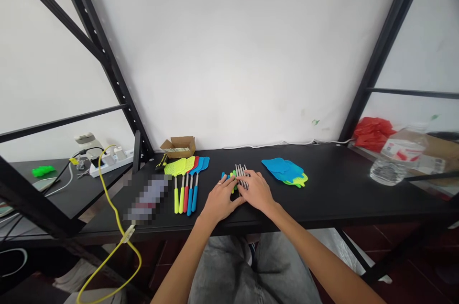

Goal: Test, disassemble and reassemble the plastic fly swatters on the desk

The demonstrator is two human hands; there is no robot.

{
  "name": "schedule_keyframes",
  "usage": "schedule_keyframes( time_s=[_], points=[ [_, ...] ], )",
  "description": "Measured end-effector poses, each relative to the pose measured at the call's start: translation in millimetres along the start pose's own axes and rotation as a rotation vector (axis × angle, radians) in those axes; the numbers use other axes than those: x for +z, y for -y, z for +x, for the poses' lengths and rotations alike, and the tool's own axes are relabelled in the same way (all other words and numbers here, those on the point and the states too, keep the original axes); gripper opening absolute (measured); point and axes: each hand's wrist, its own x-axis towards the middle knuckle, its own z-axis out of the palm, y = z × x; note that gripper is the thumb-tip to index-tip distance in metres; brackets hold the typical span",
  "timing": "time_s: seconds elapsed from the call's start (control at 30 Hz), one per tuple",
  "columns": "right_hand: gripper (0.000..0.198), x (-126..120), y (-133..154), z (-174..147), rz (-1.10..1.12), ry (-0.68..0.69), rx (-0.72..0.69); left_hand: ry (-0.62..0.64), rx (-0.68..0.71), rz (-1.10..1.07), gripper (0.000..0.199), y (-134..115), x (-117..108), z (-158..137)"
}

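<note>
Several thin metal fly swatter rods (pixel 241 170) lie side by side on the black table, with blue and lime-green handles (pixel 232 181) to their left, partly hidden by my hands. My left hand (pixel 221 199) lies over the handles, its fingers stretched forward and a ring on one of them. Across the rods rests my right hand (pixel 257 191), fingers extended to the left and touching them. Both hands look open, though their undersides are hidden. To the right is a loose pile of blue swatter heads (pixel 283 168) with a lime-green head (pixel 298 180) under them.
Several whole fly swatters (pixel 186 184) lie in a row at left, before an open cardboard box (pixel 180 146). A blurred-out object (pixel 148 199) and a yellow cable (pixel 116 208) are further left. A water bottle (pixel 398 156) and red plastic bag (pixel 373 133) stand at right, near the black frame post (pixel 380 50).
</note>
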Motion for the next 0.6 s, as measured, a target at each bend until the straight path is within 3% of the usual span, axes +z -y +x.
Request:
schedule_keyframes(
  time_s=[0.2, 0.4, 0.6],
  points=[
    [0.03, -5.4, -1.7, 1.3, 0.009, -0.013, 0.101, -0.006, -0.045, 0.032, 0.065, -4.9, -3.5, -4.0],
    [0.03, -2.0, -1.8, 0.2, 0.031, 0.027, -0.027, -0.019, -0.032, 0.059, 0.062, -3.3, -2.2, -4.1],
    [0.024, 2.5, -5.9, 1.1, -0.011, -0.033, 0.088, -0.025, -0.044, 0.078, 0.059, -5.9, -0.9, -4.6]
  ],
)
